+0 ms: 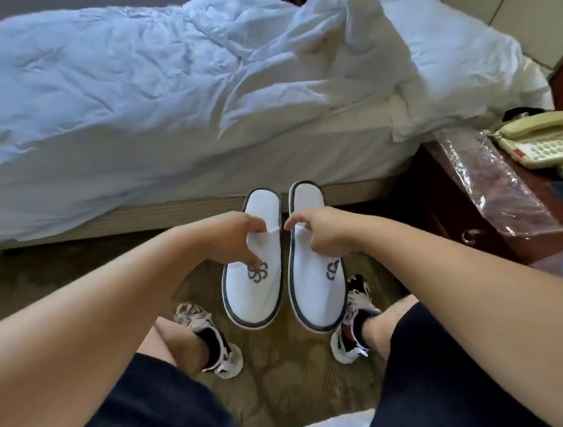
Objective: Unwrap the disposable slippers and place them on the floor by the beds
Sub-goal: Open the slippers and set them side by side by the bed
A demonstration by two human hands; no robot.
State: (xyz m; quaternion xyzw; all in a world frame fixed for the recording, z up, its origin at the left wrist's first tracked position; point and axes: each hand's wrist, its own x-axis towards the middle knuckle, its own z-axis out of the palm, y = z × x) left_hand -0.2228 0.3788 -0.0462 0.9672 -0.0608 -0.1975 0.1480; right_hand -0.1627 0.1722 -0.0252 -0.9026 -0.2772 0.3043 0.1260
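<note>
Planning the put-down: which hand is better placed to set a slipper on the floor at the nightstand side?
Right. The right hand grips the right slipper, which hangs nearer the nightstand. The left hand holds the left slipper on the far side, so it would have to cross over.

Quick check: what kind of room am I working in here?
Likely a hotel room: an unmade white bed, a corded phone on the nightstand, and logo slippers.
</note>
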